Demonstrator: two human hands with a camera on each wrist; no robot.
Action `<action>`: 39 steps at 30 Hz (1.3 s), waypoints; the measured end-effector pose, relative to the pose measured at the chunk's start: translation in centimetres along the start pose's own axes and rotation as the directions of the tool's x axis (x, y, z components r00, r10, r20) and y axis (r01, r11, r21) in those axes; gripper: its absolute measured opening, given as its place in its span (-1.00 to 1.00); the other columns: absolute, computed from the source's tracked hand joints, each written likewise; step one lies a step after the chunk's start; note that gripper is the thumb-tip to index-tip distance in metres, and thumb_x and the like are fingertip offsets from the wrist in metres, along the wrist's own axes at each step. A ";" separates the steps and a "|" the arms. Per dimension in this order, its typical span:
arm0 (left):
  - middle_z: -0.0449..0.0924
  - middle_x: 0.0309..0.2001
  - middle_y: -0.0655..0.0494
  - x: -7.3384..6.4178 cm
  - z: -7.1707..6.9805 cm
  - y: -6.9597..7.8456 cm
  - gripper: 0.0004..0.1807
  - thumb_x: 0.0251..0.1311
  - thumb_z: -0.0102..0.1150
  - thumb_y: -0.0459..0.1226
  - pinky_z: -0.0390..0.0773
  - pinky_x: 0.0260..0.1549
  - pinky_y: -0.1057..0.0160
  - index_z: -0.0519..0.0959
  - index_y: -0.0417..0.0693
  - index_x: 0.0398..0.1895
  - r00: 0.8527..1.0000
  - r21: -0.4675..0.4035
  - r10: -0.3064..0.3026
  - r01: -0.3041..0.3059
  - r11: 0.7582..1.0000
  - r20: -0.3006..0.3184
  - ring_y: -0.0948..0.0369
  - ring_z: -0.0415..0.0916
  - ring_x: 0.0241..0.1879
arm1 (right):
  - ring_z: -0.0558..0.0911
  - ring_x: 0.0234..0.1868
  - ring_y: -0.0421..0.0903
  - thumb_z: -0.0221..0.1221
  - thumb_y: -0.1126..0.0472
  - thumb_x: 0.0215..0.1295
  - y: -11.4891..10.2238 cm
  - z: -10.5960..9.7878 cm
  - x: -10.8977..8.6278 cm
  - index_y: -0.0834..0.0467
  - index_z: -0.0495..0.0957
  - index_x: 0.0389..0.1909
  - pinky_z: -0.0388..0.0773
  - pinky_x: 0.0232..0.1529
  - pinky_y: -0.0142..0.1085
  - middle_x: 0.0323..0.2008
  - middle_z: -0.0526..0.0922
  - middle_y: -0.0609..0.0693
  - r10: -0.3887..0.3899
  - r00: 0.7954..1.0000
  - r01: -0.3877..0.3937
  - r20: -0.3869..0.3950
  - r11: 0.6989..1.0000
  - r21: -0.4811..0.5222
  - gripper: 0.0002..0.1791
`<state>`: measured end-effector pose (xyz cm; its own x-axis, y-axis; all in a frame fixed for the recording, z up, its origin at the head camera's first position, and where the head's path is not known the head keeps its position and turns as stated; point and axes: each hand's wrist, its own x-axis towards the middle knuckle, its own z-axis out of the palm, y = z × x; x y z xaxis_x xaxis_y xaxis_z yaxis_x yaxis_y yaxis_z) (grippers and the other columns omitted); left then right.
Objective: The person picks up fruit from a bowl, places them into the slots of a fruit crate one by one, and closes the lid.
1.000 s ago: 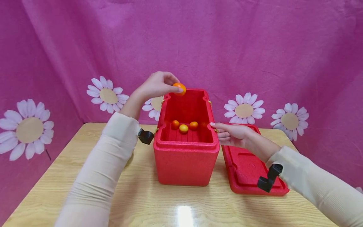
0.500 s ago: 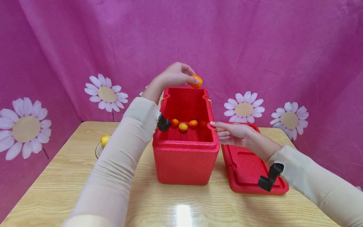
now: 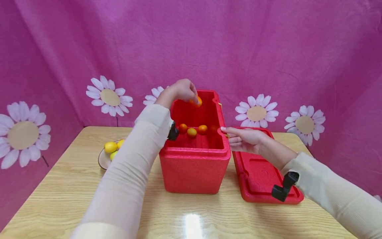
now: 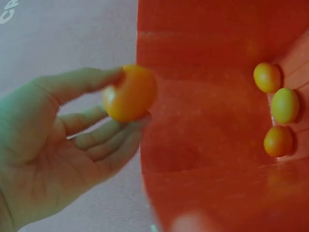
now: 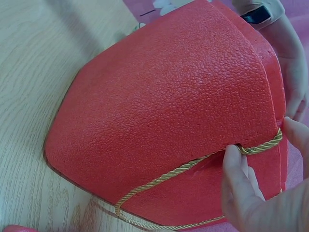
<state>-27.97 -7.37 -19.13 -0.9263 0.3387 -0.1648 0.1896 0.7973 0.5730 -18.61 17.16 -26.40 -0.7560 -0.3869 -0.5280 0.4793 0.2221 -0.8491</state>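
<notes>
With the red box (image 3: pixel 195 174) as the centre of our clock, wooden tabletop (image 3: pixel 179 215) spreads at six, while only a narrow strip of it parts the box from the red lid (image 3: pixel 267 181) at four. At twelve we see the left hand (image 3: pixel 185 90), thumb and bent fingertips pinching an orange fruit (image 3: pixel 199 101) at the opening's far end; we cannot tell if it is below the rim. At three, the right hand (image 3: pixel 247 141) has its fingers extended, thumb on the rim, fingertips touching the outer wall beside the gold cord (image 5: pixel 181 169). On the box floor lie three more fruits (image 3: pixel 192 133). At nine, a pale bowl (image 3: pixel 101 162) holds yellow fruits (image 3: pixel 110 147).
</notes>
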 end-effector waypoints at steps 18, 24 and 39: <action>0.55 0.01 -0.05 -0.1 1.2 0.4 -0.61 0.10 0.24 -0.28 0.53 0.12 0.17 0.54 -0.24 0.01 0.990 0.322 -0.140 0.132 0.938 0.001 0.11 0.42 -0.07 | 0.39 -0.57 -0.31 0.11 -0.12 0.33 0.2 0.2 0.1 -0.01 0.58 -0.19 0.64 -0.02 -0.36 -0.59 0.54 -0.20 0.006 1.000 -0.006 0.003 0.999 0.034 -0.71; 0.58 0.00 -0.04 -1.4 0.2 1.9 -0.64 0.14 0.22 -0.20 0.53 0.11 0.13 0.55 -0.20 -0.03 0.997 0.353 -0.069 0.073 0.933 -0.024 0.11 0.45 -0.06 | 0.53 -0.50 -0.30 0.14 -0.13 0.30 0.5 0.2 0.4 -0.04 0.61 -0.23 0.65 -0.03 -0.36 -0.50 0.67 -0.21 0.020 0.999 -0.018 -0.031 0.998 0.054 -0.73; 0.65 -0.06 -0.16 -7.6 -1.5 -4.0 -0.70 0.21 0.19 -0.23 0.55 0.07 0.07 0.58 -0.24 -0.06 0.950 0.106 0.218 -0.199 0.974 -0.225 0.01 0.58 -0.02 | 0.64 -0.39 -0.28 0.12 -0.11 0.33 0.4 0.2 0.5 0.07 0.54 -0.07 0.66 -0.07 -0.34 -0.44 0.71 -0.17 0.001 1.000 0.001 -0.028 0.999 0.046 -0.64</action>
<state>-22.17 -13.92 -18.96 -0.9116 0.3831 0.1492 0.4032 0.7624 0.5061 -18.70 16.89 -26.98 -0.7679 -0.3615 -0.5288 0.4988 0.1804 -0.8477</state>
